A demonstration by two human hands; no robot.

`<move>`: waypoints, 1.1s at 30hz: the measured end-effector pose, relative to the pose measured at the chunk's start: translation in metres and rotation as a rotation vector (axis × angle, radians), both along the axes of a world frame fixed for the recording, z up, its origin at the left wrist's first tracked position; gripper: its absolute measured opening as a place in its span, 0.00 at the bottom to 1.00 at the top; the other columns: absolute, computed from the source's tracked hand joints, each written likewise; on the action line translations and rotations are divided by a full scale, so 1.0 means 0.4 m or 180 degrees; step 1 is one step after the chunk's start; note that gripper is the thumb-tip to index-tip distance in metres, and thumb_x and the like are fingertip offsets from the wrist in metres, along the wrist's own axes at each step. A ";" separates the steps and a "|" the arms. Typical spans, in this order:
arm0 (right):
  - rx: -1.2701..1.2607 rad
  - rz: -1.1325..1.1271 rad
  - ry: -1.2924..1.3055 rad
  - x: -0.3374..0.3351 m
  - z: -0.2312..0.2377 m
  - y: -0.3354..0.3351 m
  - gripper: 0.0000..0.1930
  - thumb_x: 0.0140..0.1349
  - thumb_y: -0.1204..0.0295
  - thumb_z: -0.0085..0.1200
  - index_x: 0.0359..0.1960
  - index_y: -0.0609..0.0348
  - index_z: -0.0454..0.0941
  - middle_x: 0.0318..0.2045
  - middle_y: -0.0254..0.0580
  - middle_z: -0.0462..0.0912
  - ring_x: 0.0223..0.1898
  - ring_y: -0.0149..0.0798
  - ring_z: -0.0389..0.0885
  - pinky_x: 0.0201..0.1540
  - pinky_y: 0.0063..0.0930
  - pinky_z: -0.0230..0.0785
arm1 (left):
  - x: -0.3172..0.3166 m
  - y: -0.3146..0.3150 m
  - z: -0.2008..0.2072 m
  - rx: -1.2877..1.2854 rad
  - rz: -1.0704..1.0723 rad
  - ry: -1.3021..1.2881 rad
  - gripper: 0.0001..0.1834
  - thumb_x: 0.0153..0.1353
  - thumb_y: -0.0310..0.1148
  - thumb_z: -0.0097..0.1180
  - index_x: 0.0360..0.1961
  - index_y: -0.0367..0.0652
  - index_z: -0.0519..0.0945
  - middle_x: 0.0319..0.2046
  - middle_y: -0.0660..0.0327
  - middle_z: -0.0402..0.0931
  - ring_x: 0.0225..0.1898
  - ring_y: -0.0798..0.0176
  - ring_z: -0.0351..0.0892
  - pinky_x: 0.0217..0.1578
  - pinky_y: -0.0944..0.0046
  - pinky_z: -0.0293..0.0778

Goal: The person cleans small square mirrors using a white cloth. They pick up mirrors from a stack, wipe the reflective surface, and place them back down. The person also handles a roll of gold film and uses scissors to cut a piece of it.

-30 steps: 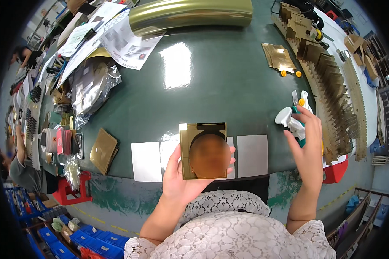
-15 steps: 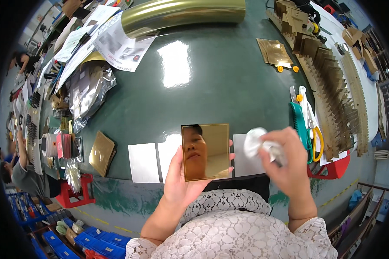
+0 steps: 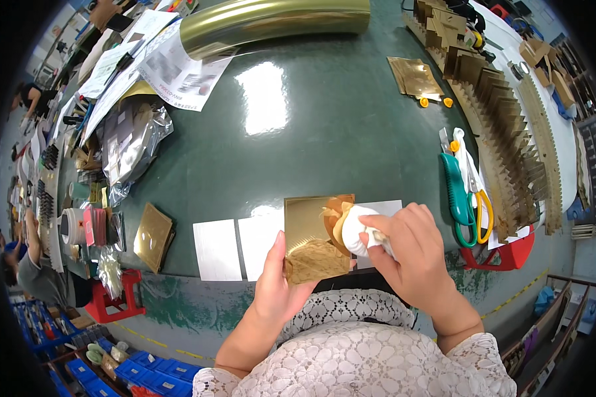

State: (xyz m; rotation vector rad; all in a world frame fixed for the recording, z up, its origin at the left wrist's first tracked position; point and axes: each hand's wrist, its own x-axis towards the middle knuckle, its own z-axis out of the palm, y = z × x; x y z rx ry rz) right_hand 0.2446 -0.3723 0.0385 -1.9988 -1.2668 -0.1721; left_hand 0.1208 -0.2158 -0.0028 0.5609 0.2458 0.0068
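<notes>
My left hand [image 3: 278,284] is closed round the left and lower side of a square gold mirror-like plate [image 3: 303,215], held up above the table's near edge. In my right hand [image 3: 410,255] is a bunched white cloth [image 3: 356,228], pinched between thumb and fingers. The cloth touches the right side of the plate, and its reflection shows in the shiny surface. White rectangular sheets [image 3: 217,250] lie in a row on the table behind and beside the plate; the plate and hands partly cover some of them.
A large gold roll [image 3: 278,26] lies at the far edge. Gold plates are stacked at left [image 3: 153,237] and far right [image 3: 414,76]. Green-handled scissors [image 3: 455,198] and yellow-handled scissors [image 3: 485,218] lie at right, beside racks of upright plates [image 3: 503,139]. A plastic bag [image 3: 136,149] sits at left.
My right hand has moved left and brought the white cloth from beside the plate onto its right side. The left hand still holds the plate in nearly the same place.
</notes>
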 end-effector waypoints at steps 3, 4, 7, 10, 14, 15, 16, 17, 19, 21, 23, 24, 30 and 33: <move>-0.0259 0.0124 -0.0047 -0.003 0.002 -0.008 0.21 0.43 0.81 0.62 0.44 0.64 0.75 0.28 0.43 0.71 0.29 0.47 0.70 0.33 0.39 0.63 | 0.000 0.002 0.001 0.0082 0.0051 -0.0002 0.33 0.73 0.54 0.26 0.69 0.44 0.56 0.66 0.53 0.60 0.66 0.51 0.62 0.64 0.46 0.60; -0.0268 0.0162 -0.0016 -0.009 0.003 -0.009 0.21 0.43 0.81 0.62 0.43 0.64 0.75 0.28 0.43 0.71 0.29 0.47 0.70 0.33 0.39 0.62 | 0.000 0.002 0.002 0.0135 0.0101 0.0030 0.33 0.73 0.54 0.26 0.69 0.44 0.56 0.66 0.53 0.60 0.66 0.51 0.62 0.64 0.46 0.60; -0.0300 0.0215 0.0019 -0.022 0.005 -0.013 0.20 0.43 0.81 0.63 0.42 0.64 0.75 0.27 0.43 0.71 0.29 0.46 0.69 0.32 0.39 0.62 | -0.001 0.002 0.000 0.0284 0.0170 0.0254 0.32 0.73 0.54 0.25 0.69 0.44 0.56 0.66 0.53 0.60 0.66 0.51 0.62 0.63 0.44 0.62; -0.0270 0.0119 -0.0117 -0.008 0.006 -0.009 0.19 0.43 0.81 0.63 0.41 0.63 0.75 0.27 0.42 0.70 0.29 0.46 0.69 0.32 0.39 0.61 | 0.000 -0.003 0.003 0.0255 0.0009 0.0164 0.32 0.73 0.54 0.25 0.69 0.44 0.57 0.66 0.53 0.61 0.65 0.51 0.64 0.60 0.42 0.65; -0.0186 -0.0167 -0.0348 0.037 -0.006 0.012 0.17 0.46 0.81 0.62 0.39 0.62 0.75 0.27 0.42 0.71 0.29 0.46 0.69 0.33 0.38 0.61 | -0.001 -0.013 0.012 0.0010 -0.0109 0.0230 0.33 0.73 0.54 0.24 0.69 0.42 0.56 0.66 0.51 0.61 0.64 0.45 0.65 0.58 0.41 0.67; -0.0177 -0.0236 -0.0380 0.050 -0.009 0.018 0.16 0.47 0.80 0.62 0.39 0.62 0.75 0.27 0.42 0.71 0.29 0.46 0.69 0.34 0.38 0.61 | -0.003 -0.016 0.013 -0.0128 -0.0124 0.0212 0.33 0.74 0.53 0.23 0.69 0.40 0.55 0.66 0.50 0.61 0.64 0.45 0.66 0.59 0.42 0.67; -0.0118 -0.0301 -0.0380 0.062 -0.013 0.022 0.15 0.48 0.80 0.61 0.39 0.62 0.75 0.27 0.42 0.71 0.29 0.46 0.69 0.34 0.38 0.61 | -0.003 -0.018 0.014 -0.0266 -0.0139 0.0194 0.33 0.74 0.52 0.22 0.69 0.39 0.55 0.65 0.49 0.61 0.63 0.44 0.66 0.60 0.42 0.67; -0.0058 -0.0366 -0.0382 0.074 -0.017 0.026 0.14 0.49 0.80 0.61 0.39 0.62 0.75 0.27 0.42 0.72 0.29 0.46 0.70 0.35 0.38 0.61 | -0.002 -0.021 0.018 -0.0264 -0.0123 0.0293 0.34 0.73 0.53 0.24 0.69 0.40 0.55 0.66 0.48 0.60 0.63 0.40 0.65 0.58 0.41 0.68; 0.0085 -0.0533 -0.0402 0.092 -0.022 0.033 0.12 0.52 0.79 0.60 0.38 0.62 0.75 0.27 0.43 0.73 0.30 0.47 0.70 0.35 0.38 0.62 | 0.001 -0.025 0.025 -0.0265 -0.0072 0.0491 0.36 0.71 0.57 0.28 0.70 0.42 0.54 0.66 0.47 0.58 0.63 0.31 0.63 0.55 0.38 0.69; 0.0116 -0.0699 -0.0387 0.104 -0.022 0.030 0.11 0.53 0.79 0.60 0.38 0.61 0.75 0.27 0.43 0.73 0.30 0.47 0.71 0.35 0.38 0.62 | 0.003 -0.019 0.020 -0.0435 -0.0118 0.0437 0.36 0.71 0.57 0.28 0.71 0.42 0.53 0.67 0.45 0.57 0.63 0.32 0.61 0.55 0.38 0.69; 0.0150 -0.0837 -0.0311 0.109 -0.020 0.022 0.10 0.53 0.79 0.60 0.38 0.61 0.76 0.27 0.43 0.73 0.30 0.48 0.71 0.35 0.38 0.63 | 0.006 -0.012 0.018 -0.0545 -0.0164 0.0407 0.37 0.71 0.58 0.27 0.71 0.42 0.52 0.67 0.44 0.55 0.64 0.32 0.60 0.55 0.38 0.69; 0.0168 -0.0898 -0.0241 0.107 -0.017 0.016 0.10 0.53 0.80 0.60 0.38 0.61 0.76 0.27 0.43 0.73 0.30 0.48 0.71 0.35 0.38 0.63 | 0.008 -0.009 0.019 -0.0568 -0.0193 0.0407 0.38 0.71 0.58 0.26 0.71 0.42 0.52 0.68 0.43 0.55 0.64 0.32 0.60 0.54 0.38 0.69; 0.0207 -0.0956 -0.0248 0.097 -0.019 0.001 0.10 0.54 0.80 0.60 0.38 0.62 0.76 0.26 0.44 0.73 0.29 0.47 0.71 0.34 0.38 0.63 | 0.010 0.002 0.005 -0.0864 -0.0310 0.0260 0.40 0.70 0.60 0.24 0.72 0.41 0.51 0.67 0.36 0.54 0.64 0.34 0.61 0.53 0.40 0.70; 0.0203 -0.1028 -0.0160 0.090 -0.012 -0.004 0.10 0.54 0.80 0.60 0.38 0.62 0.76 0.25 0.44 0.73 0.29 0.47 0.71 0.34 0.37 0.63 | 0.007 0.010 -0.003 -0.1118 -0.0364 0.0074 0.38 0.71 0.58 0.22 0.72 0.40 0.51 0.66 0.35 0.55 0.63 0.36 0.63 0.55 0.42 0.68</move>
